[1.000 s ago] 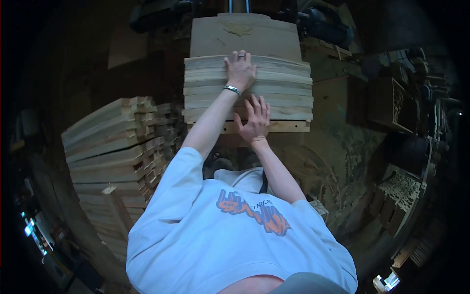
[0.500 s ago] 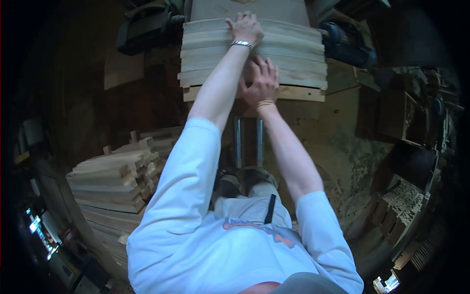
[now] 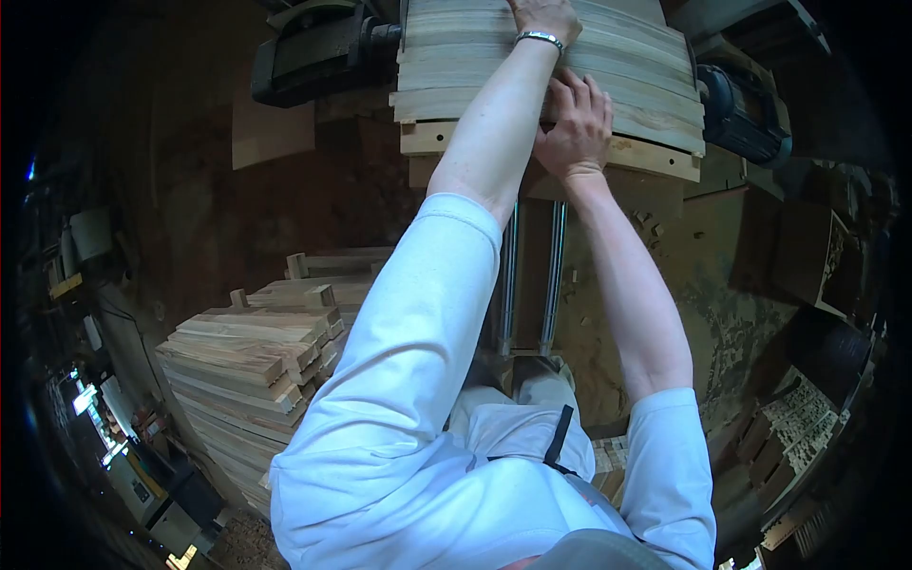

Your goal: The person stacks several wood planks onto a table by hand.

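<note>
Pale wooden strips [image 3: 446, 81] lie side by side in a flat row on a machine bed, above a light wooden crosspiece [image 3: 655, 160] with dark holes. My left hand [image 3: 548, 17], with a metal watch band at the wrist, rests on top of the strips. Its fingers are partly cut off by the upper frame edge; those that show are not curled round anything. Nearer to me, my right hand [image 3: 578, 123] lies with fingers stretched over the front edge of the row. Its palm is against the near strips and the crosspiece.
A dark motor [image 3: 318, 57] flanks the row on the left, a blue motor [image 3: 746, 114] on the right. Two metal rails [image 3: 554, 275] run below toward my legs. Stacked wooden pieces [image 3: 237, 351] stand at the left; a box of offcuts [image 3: 798, 418] is at the right.
The row of strips and the crosspiece have moved forward between the motors, both hands going along with them. The view has also shifted, so most things appear farther right.
</note>
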A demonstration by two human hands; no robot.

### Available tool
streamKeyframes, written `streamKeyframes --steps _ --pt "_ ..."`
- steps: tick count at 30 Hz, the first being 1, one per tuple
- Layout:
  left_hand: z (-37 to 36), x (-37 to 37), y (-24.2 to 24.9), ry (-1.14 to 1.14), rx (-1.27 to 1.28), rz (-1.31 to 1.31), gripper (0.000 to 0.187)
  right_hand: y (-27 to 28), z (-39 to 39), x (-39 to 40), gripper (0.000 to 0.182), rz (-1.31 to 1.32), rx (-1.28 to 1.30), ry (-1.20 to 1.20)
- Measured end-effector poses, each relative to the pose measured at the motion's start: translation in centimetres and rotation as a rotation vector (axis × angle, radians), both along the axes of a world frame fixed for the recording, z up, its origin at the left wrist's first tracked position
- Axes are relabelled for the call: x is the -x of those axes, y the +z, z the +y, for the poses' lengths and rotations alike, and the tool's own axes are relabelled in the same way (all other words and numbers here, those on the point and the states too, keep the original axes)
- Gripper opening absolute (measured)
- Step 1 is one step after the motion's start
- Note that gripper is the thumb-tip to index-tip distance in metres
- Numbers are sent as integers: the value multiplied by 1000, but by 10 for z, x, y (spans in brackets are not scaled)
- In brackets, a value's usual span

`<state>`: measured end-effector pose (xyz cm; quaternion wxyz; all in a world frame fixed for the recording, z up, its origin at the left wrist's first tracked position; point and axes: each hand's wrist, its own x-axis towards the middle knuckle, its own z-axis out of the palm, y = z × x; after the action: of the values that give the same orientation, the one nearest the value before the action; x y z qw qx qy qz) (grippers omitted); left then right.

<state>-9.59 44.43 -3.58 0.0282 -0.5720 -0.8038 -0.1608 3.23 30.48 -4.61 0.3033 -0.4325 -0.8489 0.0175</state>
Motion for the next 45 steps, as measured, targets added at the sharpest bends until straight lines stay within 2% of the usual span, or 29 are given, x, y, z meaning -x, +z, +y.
streamKeyframes --steps 9,14,16,19,22,23,25,26,27,29,31,36,41,43,45 --pt "42 19 0 4 14 0 47 -2 45 21 55 -23 -5 10" --pt "67 30 0 -11 62 23 50 0 69 36 72 -43 -1 -46" --pt "76 36 -4 -28 80 117 52 1 81 41 76 -62 41 -46" --pt "97 48 2 -30 155 70 54 -3 94 49 81 -128 96 -54" --pt "115 55 -20 0 10 150 53 -8 104 52 84 -196 127 -67" --pt "112 55 -13 3 13 149 53 -7 102 53 84 -216 155 -72" --pt "92 48 4 -1 120 74 53 -4 86 48 84 -212 185 -64" --pt "92 48 -16 5 47 157 66 2 77 44 85 -206 196 -61" --pt "82 44 -18 13 40 156 66 4 69 39 85 -208 187 -54" --pt "58 29 -17 24 -43 47 38 5 41 27 88 -227 231 -66" --pt "19 14 -11 0 -7 53 37 8 7 11 90 -246 247 -67" --pt "-105 -34 -12 -54 -1 29 38 14 -97 -38 88 -238 319 -51" --pt "-221 -81 -17 -144 -182 17 39 17 -202 -89 88 -247 349 -59" --pt "-258 -98 -16 -142 -115 -11 42 19 -240 -106 87 -255 347 -57" --pt "-284 -107 -15 -274 -116 -48 49 22 -266 -121 87 -252 341 -62"
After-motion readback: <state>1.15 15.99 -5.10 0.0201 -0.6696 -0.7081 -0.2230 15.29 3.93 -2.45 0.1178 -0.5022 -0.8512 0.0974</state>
